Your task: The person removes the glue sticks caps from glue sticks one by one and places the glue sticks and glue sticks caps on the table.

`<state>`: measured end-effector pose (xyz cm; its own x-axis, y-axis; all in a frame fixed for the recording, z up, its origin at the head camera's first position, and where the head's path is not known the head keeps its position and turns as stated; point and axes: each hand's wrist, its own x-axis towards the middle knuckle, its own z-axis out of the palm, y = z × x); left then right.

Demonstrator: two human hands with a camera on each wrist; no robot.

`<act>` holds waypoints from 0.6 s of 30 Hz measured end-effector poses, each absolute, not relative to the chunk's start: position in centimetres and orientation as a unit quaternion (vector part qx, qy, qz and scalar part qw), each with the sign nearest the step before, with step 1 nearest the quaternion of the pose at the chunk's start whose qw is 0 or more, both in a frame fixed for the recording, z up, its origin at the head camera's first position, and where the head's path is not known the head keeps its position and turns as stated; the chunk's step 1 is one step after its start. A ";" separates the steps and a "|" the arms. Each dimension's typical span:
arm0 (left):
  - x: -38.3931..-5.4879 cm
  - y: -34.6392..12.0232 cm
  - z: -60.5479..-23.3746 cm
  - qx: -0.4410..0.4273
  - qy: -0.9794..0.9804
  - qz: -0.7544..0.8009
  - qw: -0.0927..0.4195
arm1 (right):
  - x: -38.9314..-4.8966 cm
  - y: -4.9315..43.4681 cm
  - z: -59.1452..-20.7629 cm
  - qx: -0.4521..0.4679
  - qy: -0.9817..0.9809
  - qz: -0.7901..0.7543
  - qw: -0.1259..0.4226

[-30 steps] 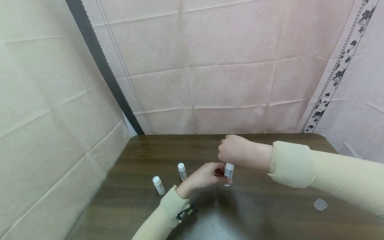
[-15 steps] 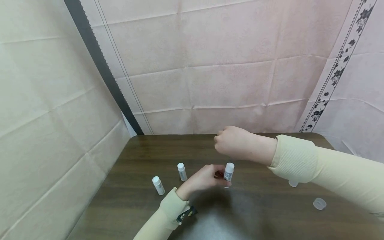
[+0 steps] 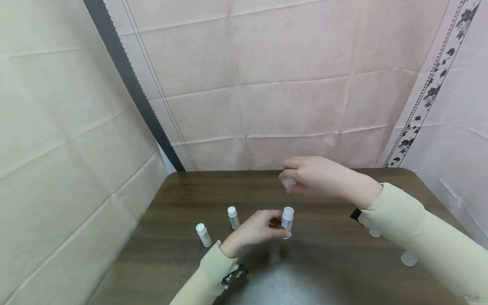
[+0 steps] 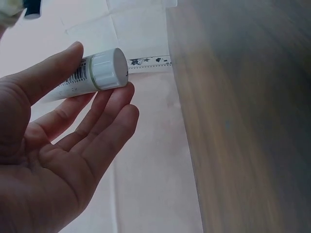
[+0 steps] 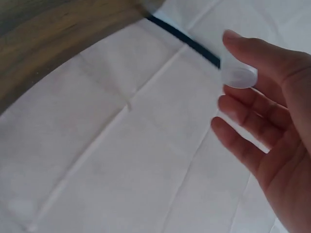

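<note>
In the head view my left hand (image 3: 254,228) holds a small white glue stick (image 3: 287,215) upright, thumb and fingers around its lower part. The left wrist view shows that glue stick (image 4: 109,69), with a barcode on its label and a ribbed white end. My right hand (image 3: 322,176) is above and a little to the right of it, apart from it, pinching a translucent cap (image 3: 288,183). The right wrist view has this cap (image 5: 239,75) between thumb and index finger, the other fingers loosely bent.
Two similar glue sticks stand left of my left hand, one nearer (image 3: 203,235) and one farther (image 3: 233,218). Two translucent caps lie on the right, one by the sleeve (image 3: 385,212) and a loose cap (image 3: 409,259) closer to me. Cloth hangs behind the wooden table (image 3: 160,262).
My right hand has risen off the glue stick's top and turned, so the translucent cap in it shows. My left hand stays nearly in place, still holding the glue stick.
</note>
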<state>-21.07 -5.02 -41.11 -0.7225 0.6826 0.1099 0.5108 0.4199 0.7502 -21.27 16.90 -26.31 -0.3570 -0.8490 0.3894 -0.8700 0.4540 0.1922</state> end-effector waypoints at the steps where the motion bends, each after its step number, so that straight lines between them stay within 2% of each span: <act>1: -21.0 -5.2 -41.1 0.354 0.838 0.403 0.104 | -21.4 17.4 -26.6 0.521 -0.819 0.037 0.239; 5: -20.8 -6.0 -41.2 0.339 0.841 0.410 0.096 | -21.8 19.7 -27.8 0.513 -0.807 0.102 0.276; 10: -20.4 -7.4 -41.5 0.323 0.845 0.417 0.085 | -21.7 23.2 -29.5 0.473 -0.823 0.173 0.260; 18: -19.3 -10.9 -41.5 0.291 0.850 0.433 0.077 | -19.7 28.1 -30.9 0.295 -0.882 0.262 0.259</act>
